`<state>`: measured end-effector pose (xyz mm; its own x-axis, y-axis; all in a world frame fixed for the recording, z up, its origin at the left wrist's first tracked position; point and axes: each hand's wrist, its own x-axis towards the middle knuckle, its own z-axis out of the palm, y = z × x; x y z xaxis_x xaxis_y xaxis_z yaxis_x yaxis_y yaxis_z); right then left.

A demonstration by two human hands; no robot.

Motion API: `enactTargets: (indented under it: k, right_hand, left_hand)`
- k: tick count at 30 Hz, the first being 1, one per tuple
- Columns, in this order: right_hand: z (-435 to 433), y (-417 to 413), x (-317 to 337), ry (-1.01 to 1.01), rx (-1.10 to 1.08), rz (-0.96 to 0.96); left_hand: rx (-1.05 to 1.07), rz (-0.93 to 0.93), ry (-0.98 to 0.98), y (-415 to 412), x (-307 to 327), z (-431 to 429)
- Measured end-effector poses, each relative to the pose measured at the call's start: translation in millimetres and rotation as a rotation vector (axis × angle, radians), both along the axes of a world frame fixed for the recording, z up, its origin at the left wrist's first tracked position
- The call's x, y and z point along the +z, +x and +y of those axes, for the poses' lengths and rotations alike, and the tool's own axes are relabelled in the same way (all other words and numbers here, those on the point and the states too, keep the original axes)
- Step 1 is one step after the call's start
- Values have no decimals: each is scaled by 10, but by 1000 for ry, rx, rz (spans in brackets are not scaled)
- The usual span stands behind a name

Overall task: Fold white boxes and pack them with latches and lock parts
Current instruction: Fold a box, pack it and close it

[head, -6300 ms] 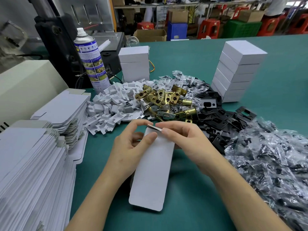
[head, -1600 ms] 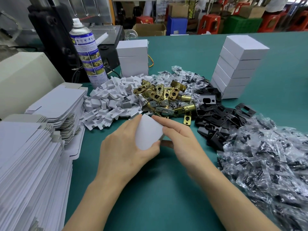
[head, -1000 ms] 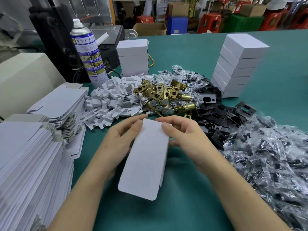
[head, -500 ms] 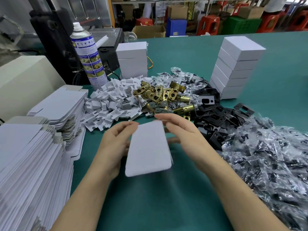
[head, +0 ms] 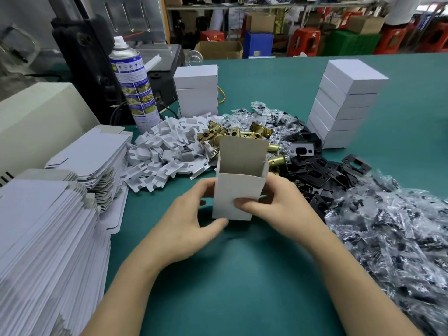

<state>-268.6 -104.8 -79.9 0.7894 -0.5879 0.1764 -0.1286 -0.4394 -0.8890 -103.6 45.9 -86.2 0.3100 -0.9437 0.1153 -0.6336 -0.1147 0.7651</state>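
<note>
White box (head: 238,197) upright over the middle of the tabletop (head: 242,287), a bit toward the near edge, just in front of the parts heap. Open end up, tall lid flap standing at the back, grey inside showing. Probably held that way so the parts can drop straight in from above.

Left hand (head: 191,221) curled round the box's left side and lower corner, fingers tucked behind, thumb low near the bottom edge. Right hand (head: 274,204) gripping the right side, thumb pressed flat across the front face, fingers out of sight behind. So both closed on the box, neither free. Can't tell if the bottom is resting on the tabletop or hanging just off it.

Handy layout too:
- brass latches (head: 242,134) dead ahead, just behind the box
- black plates (head: 315,166) and bagged bits (head: 400,238) out toward the right edge
- flat blanks (head: 48,226) stacked along the left edge
- finished boxes (head: 346,105) parked toward the far right

Looks like folding nearly done, filling not yet started.
</note>
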Motion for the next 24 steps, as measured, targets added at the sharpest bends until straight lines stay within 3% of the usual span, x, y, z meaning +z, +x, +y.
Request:
enactTargets:
  k: [5,10,13,15,18,21,24]
  right_hand:
    - [39,-27,46,4,151,67]
    - [-40,-81,183,-43,-173,-195]
    - [-120,-48,258,-210,-281,-179]
    - [-243,44,318,-456,-337,-31]
    - [-469,225,425,-778,-268,357]
    - [-619,336,426,-943,-159,719]
    - [-656,387,386,-1058,-118,829]
  left_hand:
    - [90,141,-92,-12,-81,-42]
    - [73,166,-74,11,-116,-32]
    - [58,151,-36,22,-137,-34]
    - [57,147,-30,40,-151,-45]
    - [49,172,-31,30,-160,-53]
    - [45,198,-22,7,-159,-54]
    - [40,221,-78,-52,-121,-60]
